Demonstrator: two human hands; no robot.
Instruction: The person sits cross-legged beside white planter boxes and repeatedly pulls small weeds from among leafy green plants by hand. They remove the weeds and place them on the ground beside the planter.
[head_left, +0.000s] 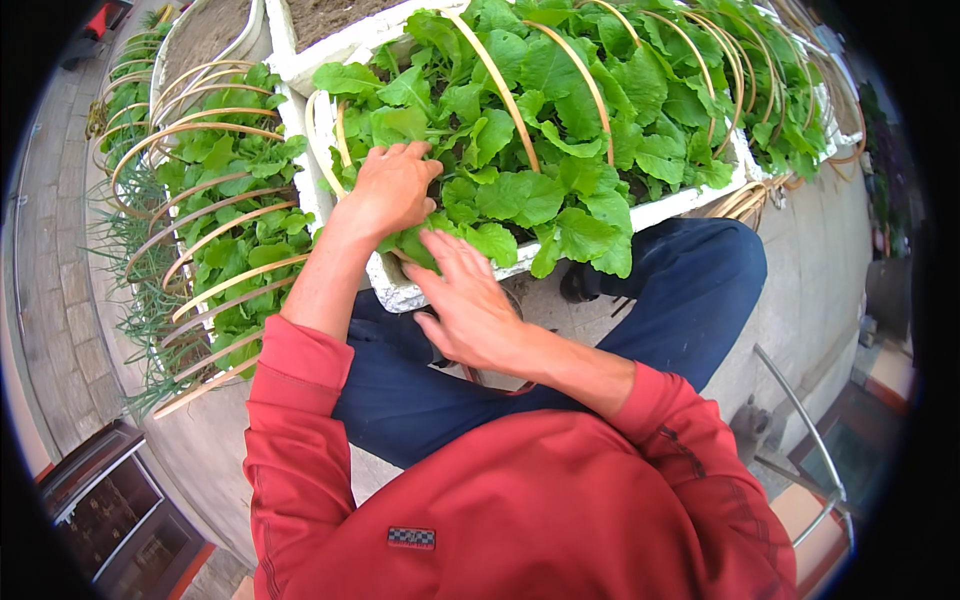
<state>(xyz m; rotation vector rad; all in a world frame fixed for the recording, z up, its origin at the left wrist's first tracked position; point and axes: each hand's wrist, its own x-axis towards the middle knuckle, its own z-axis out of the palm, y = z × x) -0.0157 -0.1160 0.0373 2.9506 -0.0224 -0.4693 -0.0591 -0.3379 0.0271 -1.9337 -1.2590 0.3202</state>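
Note:
In the head view, leafy green plants (525, 199) grow densely in a white foam planter box (679, 204) before me. My left hand (397, 184) reaches down among the leaves at the box's near left corner. Its fingertips are partly hidden, so I cannot tell whether they pinch anything. Over the near rim lies my right hand (469, 304), its fingers stretched out against the low leaves and its thumb apart. Nothing is seen held in it. Thin bent hoops (499, 82) arch over the plants; one pale hoop (321, 142) stands just left of my left hand.
To the left, another planted row (232, 225) stands under several hoops, with thin grassy shoots (142, 300) alongside. Soil-filled boxes (202, 37) lie beyond. My knees are under the near rim. A metal tube frame (814, 435) stands at the right on the paved floor (795, 300).

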